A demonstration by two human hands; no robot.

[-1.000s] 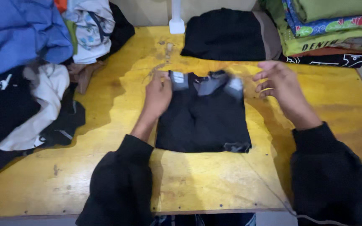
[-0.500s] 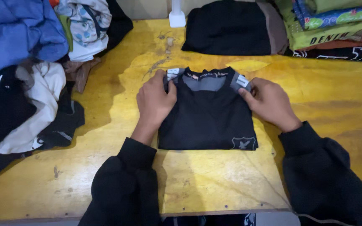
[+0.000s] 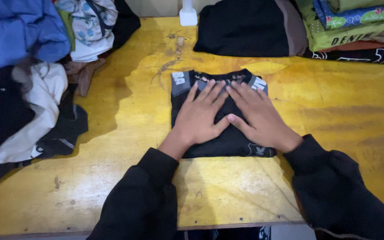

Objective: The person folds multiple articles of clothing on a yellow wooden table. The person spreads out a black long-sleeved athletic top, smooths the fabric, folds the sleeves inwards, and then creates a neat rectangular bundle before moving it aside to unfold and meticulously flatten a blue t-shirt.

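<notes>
At the middle of the yellow worktop (image 3: 343, 111), a folded black shirt (image 3: 184, 95) is lying flat with its grey collar toward twelve o'clock. Both hands are pressing on it, open and gripping nothing: the left hand (image 3: 199, 116) and right hand (image 3: 258, 114) are resting palm down, thumbs touching. At nine o'clock a loose clothes heap (image 3: 27, 89) is sprawling; at one o'clock folded piles (image 3: 352, 31) are stacking up. Uneven pressure could be skewing the fold, or sliding the shirt across the slick surface.
</notes>
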